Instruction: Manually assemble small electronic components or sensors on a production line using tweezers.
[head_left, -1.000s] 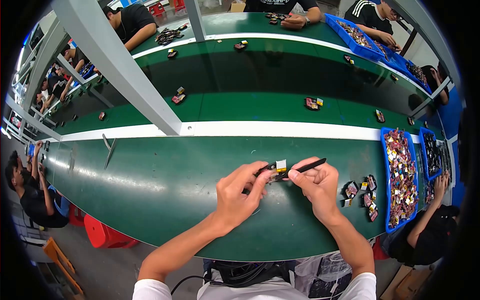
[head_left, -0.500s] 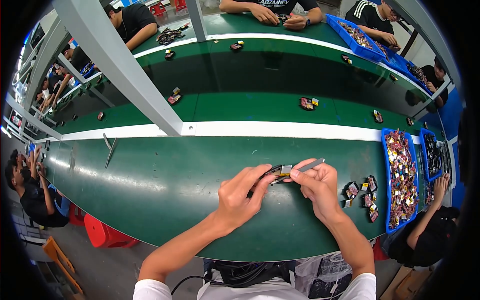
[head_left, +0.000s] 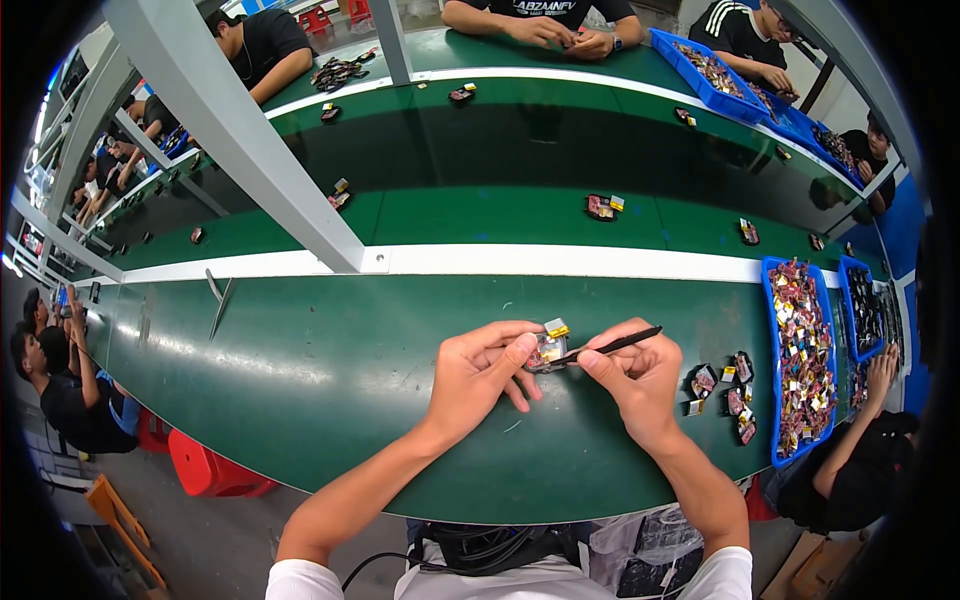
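Note:
My left hand pinches a small electronic part with a silver body and a yellow tab, just above the green table. My right hand grips black tweezers, whose tips touch the part from the right. The tweezers' tail points up and to the right. Both hands meet at the table's middle, near the front edge.
Several similar small parts lie to the right of my right hand. A blue tray full of parts stands further right, another blue tray behind it. A grey post slants across the conveyor belt. Other people sit around the line.
The hands have shifted slightly; the tweezers' tips have closed in on the part held by my left hand. On the belt, loose parts have drifted left.

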